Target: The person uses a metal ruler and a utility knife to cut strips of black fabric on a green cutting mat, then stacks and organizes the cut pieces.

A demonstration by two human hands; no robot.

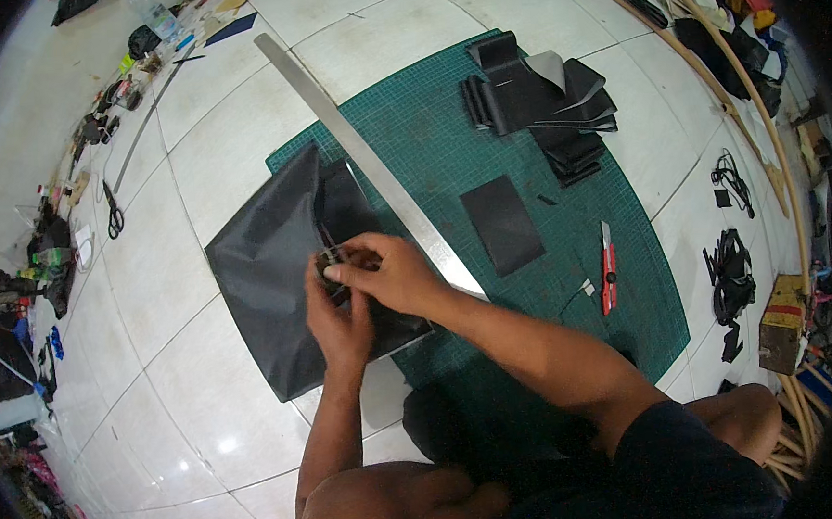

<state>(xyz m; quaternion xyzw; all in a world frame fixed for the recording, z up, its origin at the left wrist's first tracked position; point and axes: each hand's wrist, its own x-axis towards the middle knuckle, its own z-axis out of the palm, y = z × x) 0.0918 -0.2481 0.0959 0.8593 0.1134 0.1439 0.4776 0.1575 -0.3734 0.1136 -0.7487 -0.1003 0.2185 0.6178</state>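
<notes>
My left hand (pixel 338 318) and right hand (pixel 388 273) both pinch a small dark part (pixel 331 262) over the black fabric (pixel 272 270), beside the ruler (pixel 371 166).

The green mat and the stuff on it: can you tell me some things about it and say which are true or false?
1. A red cutter lies on the green mat. True.
2. The long metal ruler stands upright. False: it lies flat, slanting across the mat.
3. Both hands are over the black fabric. True: the left hand and right hand meet there on something small and dark.
4. The scissors are in the right hand. False: they lie on the tiled floor, far to the left.
5. A pile of black pieces sits at the mat's far end. True.
</notes>
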